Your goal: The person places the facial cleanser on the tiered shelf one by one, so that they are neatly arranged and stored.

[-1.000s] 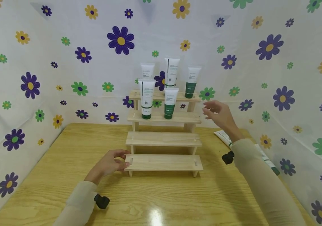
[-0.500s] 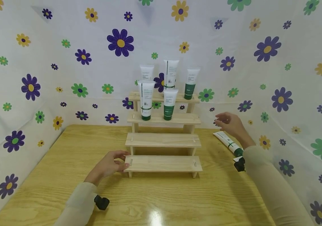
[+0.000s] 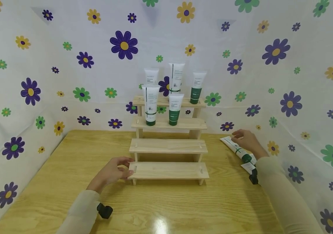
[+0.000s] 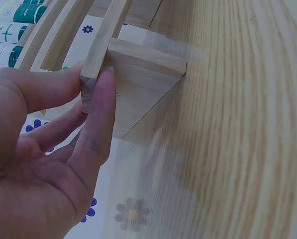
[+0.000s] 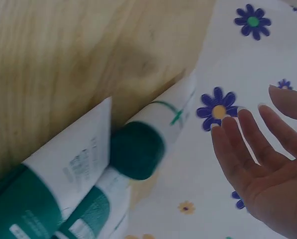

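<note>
My left hand (image 3: 111,171) pinches the left end of the lowest step of a wooden tiered stand (image 3: 168,170). In the left wrist view, the thumb and a finger of that hand (image 4: 53,144) clasp the board's end. My right hand (image 3: 247,141) hovers over cream tubes at the table's right back, holding nothing. One white tube (image 3: 231,144) with a green cap lies under it, and another tube (image 3: 247,167) lies nearer. In the right wrist view, the fingers of my right hand (image 5: 267,169) are relaxed and apart from the lying tubes (image 5: 73,162).
On the stand's second-highest step stand a tall white tube (image 3: 151,102) and a smaller white-and-green tube (image 3: 174,107). Three more tubes stand on the top step, including one (image 3: 196,87) at its right. Flower-printed cloth (image 3: 96,29) encloses the wooden table (image 3: 143,208) behind and at the sides.
My right hand has moved down and to the right, away from the stand's top step to above the lying tubes. The left hand has stayed on the lowest step.
</note>
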### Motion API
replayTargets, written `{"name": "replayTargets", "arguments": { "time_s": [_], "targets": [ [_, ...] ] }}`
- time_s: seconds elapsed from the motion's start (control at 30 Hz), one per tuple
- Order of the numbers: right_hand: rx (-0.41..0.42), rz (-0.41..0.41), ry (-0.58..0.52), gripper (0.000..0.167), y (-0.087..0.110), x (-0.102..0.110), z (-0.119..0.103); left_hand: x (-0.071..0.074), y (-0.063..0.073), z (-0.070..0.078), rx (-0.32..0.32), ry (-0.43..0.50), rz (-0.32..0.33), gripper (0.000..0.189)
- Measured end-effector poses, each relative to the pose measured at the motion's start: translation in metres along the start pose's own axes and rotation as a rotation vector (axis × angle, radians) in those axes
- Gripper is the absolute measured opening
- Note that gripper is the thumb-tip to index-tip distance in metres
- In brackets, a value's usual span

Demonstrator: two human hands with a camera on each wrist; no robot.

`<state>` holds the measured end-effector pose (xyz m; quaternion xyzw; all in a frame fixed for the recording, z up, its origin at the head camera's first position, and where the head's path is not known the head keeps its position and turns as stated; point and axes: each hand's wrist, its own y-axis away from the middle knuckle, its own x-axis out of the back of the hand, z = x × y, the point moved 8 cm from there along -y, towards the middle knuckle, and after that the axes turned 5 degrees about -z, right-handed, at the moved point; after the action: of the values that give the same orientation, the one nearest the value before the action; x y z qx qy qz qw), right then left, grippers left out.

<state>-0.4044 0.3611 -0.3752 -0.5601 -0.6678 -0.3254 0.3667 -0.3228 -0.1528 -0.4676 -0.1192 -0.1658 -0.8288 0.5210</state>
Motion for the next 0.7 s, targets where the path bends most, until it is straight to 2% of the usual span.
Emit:
{"name": "replayTargets", "arguments": {
  "time_s": [0.17,0.3,0.4,0.63,0.7],
  "targets": [
    [-0.017,0.012,0.014,0.041,0.004,-0.007,0.019,0.000,0.002,-0.003,0.027,0.009,0.011,0.053],
    [-0.065,0.020,0.010,0.041,0.004,-0.013,0.033,-0.002,0.006,-0.004,0.028,0.018,0.014,0.053],
    [-0.090,0.019,0.014,0.042,0.004,-0.016,0.039,-0.002,0.008,-0.004,0.014,0.031,0.009,0.054],
    [-0.057,0.033,0.071,0.040,0.006,-0.017,0.048,-0.002,0.004,0.001,-0.050,0.036,-0.029,0.054],
    [-0.053,0.039,0.076,0.039,0.007,-0.017,0.049,-0.002,0.002,0.002,-0.046,0.030,-0.027,0.054]
  ]
}}
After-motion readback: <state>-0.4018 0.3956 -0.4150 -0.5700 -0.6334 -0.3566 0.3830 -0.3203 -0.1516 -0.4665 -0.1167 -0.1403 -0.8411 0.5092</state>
